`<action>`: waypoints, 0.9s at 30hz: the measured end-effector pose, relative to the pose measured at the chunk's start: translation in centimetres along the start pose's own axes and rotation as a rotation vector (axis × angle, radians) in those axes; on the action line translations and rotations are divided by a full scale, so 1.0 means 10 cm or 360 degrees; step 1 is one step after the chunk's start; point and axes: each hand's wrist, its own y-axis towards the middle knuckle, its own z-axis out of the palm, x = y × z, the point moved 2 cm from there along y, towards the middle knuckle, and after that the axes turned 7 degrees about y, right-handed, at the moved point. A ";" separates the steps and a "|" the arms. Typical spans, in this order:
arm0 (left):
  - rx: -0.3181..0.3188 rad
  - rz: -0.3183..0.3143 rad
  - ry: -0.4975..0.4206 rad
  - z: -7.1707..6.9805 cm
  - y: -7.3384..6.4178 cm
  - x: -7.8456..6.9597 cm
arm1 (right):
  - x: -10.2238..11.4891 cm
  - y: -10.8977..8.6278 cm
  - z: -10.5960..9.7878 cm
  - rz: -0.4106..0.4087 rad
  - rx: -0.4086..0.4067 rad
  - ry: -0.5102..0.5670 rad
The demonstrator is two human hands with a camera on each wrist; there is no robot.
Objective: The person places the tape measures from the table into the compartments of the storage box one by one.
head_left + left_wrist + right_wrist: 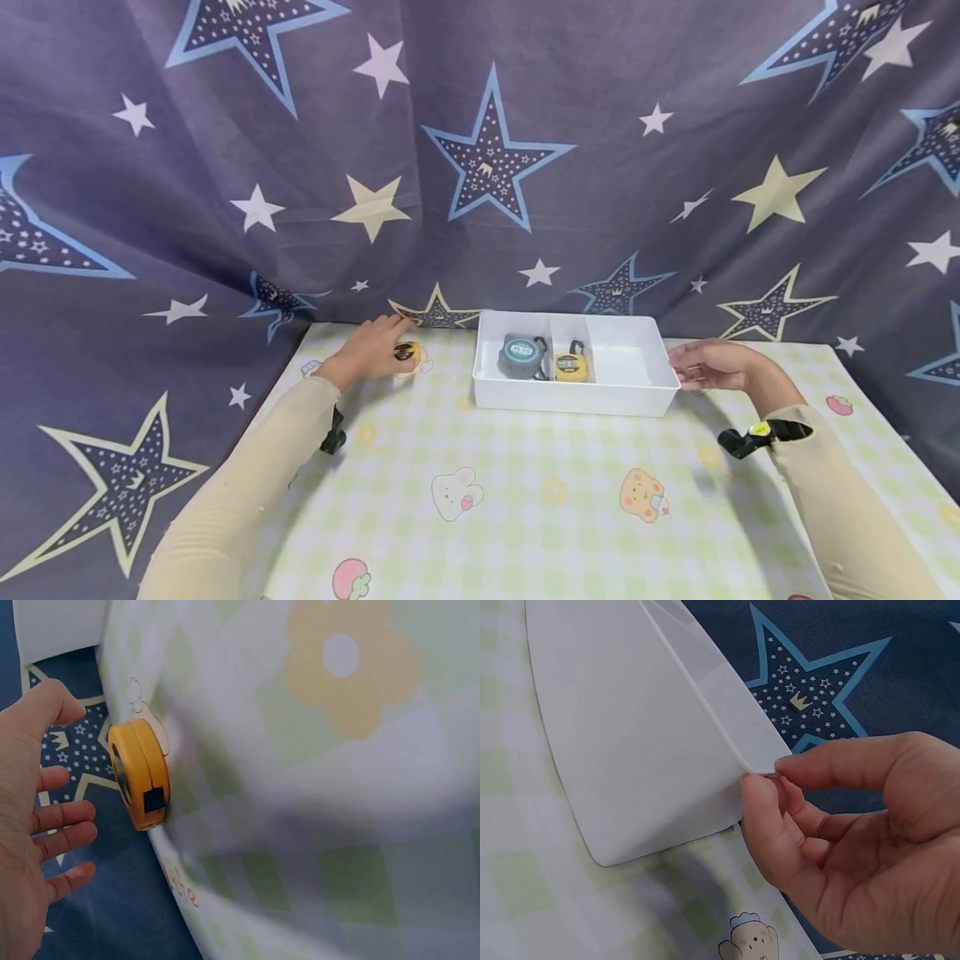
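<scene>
At the table's far left, a yellow tape measure (406, 353) with a dark round label lies on the cloth. My left hand (369, 353) reaches beside it. In the left wrist view, the fingers of that hand are spread, with a gap between them and the tape measure (141, 776). A white divided box (573, 400) stands at the back middle. Its left compartment holds a grey tape measure (519, 357), the middle one a smaller yellow tape measure (572, 369), and the right one looks bare. My right hand (862, 832) pinches the rim at the box's right end between thumb and fingers.
A green-and-white checked tablecloth (517, 533) with cartoon prints covers the table. Right behind the table's back edge hangs a dark star-patterned curtain (480, 267), which also runs along both sides. Each wrist wears a black strapped device (333, 432).
</scene>
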 end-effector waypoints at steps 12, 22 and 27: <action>0.0053 0.0009 0.0008 0.11 0.04 0.05 | 0.05 0.04 0.01 0.0055 -0.0087 -0.0096; 0.0017 0.0043 0.0032 0.25 0.07 0.12 | 0.02 0.06 0.02 0.0074 -0.0111 -0.0066; 0.0017 0.0035 0.0018 0.28 0.09 0.14 | 0.02 0.06 0.01 0.0075 -0.0101 -0.0054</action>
